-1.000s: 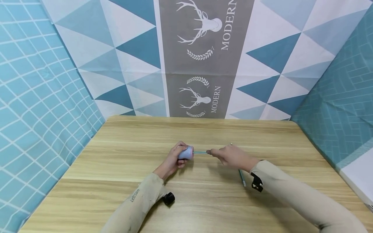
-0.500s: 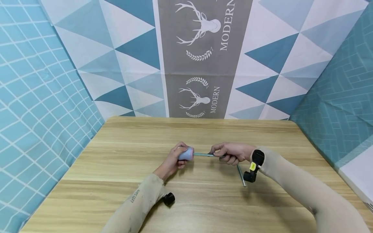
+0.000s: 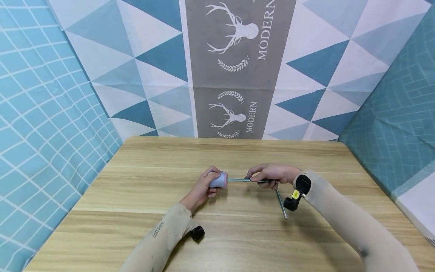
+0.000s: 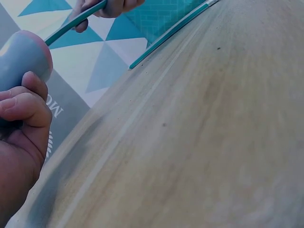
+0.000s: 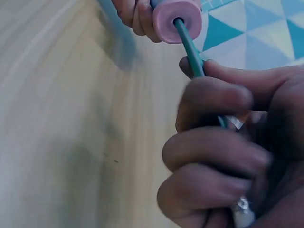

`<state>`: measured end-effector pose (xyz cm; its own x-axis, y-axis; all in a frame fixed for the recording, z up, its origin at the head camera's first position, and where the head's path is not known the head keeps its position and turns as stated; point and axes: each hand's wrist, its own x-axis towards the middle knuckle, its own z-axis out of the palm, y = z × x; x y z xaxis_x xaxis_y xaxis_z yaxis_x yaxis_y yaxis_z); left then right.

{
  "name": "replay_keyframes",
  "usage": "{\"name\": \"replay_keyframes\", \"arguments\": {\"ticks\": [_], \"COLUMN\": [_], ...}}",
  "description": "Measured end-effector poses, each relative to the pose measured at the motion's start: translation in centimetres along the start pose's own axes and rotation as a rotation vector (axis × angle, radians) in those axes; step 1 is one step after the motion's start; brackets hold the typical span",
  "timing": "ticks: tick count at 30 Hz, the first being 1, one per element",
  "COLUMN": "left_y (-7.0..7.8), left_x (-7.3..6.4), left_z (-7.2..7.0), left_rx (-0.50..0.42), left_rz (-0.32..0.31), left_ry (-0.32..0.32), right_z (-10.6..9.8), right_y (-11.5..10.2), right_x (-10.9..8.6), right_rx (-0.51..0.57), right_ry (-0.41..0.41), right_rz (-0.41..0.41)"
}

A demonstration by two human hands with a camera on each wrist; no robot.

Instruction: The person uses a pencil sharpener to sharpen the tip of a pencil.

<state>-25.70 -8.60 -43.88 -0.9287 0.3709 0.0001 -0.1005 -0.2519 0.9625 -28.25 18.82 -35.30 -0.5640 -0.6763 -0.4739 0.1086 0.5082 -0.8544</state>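
My left hand (image 3: pixel 203 187) grips a blue pencil sharpener (image 3: pixel 219 180) with a pink end, held sideways over the middle of the table. A green pencil (image 3: pixel 238 180) runs into the round hole in that pink face (image 5: pixel 166 26), so its tip is hidden. My right hand (image 3: pixel 272 174) pinches the pencil between thumb and fingers, the other fingers curled beneath. Its silver ferrule and white eraser (image 5: pixel 243 218) show below those fingers in the right wrist view. A second green pencil (image 3: pixel 281 204) lies on the wood, just below my right hand in the head view.
The wood-grain table (image 3: pixel 142 226) stretches around both hands. Patterned cloth (image 3: pixel 234 75) hangs behind it, with blue tiled sheets (image 3: pixel 40 124) to the sides. A white box-like object (image 3: pixel 418 204) stands at the right edge.
My right hand has rolled over at the wrist around the pencil and shifted slightly right, uncovering the wrist camera. My left hand and the sharpener have stayed almost in place.
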Motion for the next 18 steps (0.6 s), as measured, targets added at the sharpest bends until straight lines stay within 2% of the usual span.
{"name": "replay_keyframes", "arguments": {"ticks": [8, 10, 12, 16, 18], "left_y": [0.1, 0.1, 0.1, 0.1, 0.2], "left_x": [-0.1, -0.1, -0.1, 0.0, 0.0], "left_z": [0.0, 0.0, 0.1, 0.1, 0.0], "left_rx": [-0.013, -0.014, -0.019, -0.038, -0.051], "left_rz": [-0.007, -0.011, -0.016, -0.026, -0.034], "left_ry": [-0.023, -0.017, -0.001, 0.031, 0.036], "right_z": [1.2, 1.7, 2.1, 2.8, 2.8], "right_y": [-0.2, 0.3, 0.9, 2.3, 2.8], "right_x": [-2.0, -2.4, -2.7, -2.3, -1.9], "right_rx": [-0.535, -0.679, -0.837, -1.185, -1.372], "right_ry": [0.290, 0.371, 0.458, 0.634, 0.697], "right_rz": [-0.129, -0.200, -0.340, -0.684, -0.806]}}
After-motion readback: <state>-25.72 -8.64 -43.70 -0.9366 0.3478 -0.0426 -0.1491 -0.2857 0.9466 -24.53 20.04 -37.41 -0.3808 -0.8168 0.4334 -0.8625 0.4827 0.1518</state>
